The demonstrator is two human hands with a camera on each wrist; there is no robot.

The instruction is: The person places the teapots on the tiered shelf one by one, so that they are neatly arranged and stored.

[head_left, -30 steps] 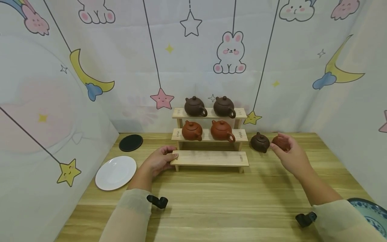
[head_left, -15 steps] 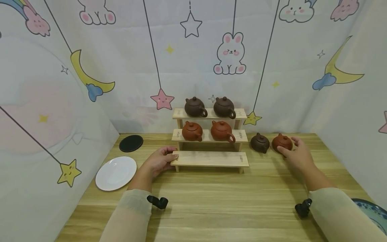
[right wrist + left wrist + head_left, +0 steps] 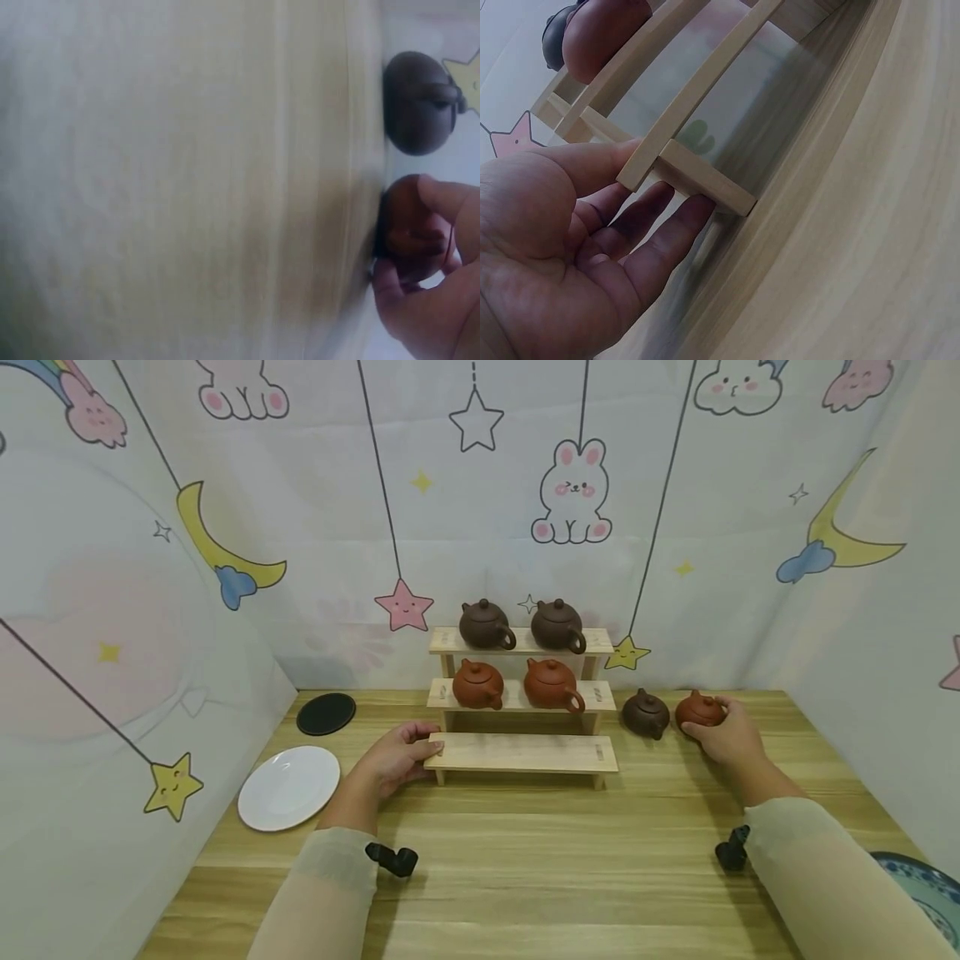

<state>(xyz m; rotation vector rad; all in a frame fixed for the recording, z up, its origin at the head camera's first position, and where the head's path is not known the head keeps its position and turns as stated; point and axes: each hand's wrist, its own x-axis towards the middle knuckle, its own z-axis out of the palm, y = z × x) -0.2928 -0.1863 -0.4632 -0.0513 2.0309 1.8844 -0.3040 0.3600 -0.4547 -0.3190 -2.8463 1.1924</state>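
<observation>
My left hand point(image 3: 393, 760) grips the left end of the lowest step of a three-tier wooden display stand point(image 3: 525, 752). In the left wrist view its thumb lies at the board's end and the fingers touch the support below. My right hand point(image 3: 737, 739) holds a reddish-brown teapot point(image 3: 696, 706) on the table, right of the stand. In the right wrist view thumb and fingers reach round the pot from both sides. Just left of it sits a dark brown teapot point(image 3: 645, 714). Two dark teapots point(image 3: 483, 625) stand on the top tier and two reddish ones point(image 3: 477, 685) on the middle.
At the left of the wooden table point(image 3: 495, 877) lie a white plate point(image 3: 288, 788) and a black round disc point(image 3: 326, 713). A blue-patterned dish point(image 3: 918, 881) shows partly at the right edge. A printed cloth point(image 3: 337, 485) hangs behind and at both sides.
My right hand opened away from the right-hand reddish teapot, shifted right, then closed in on it from the right side. The left hand stays on the stand.
</observation>
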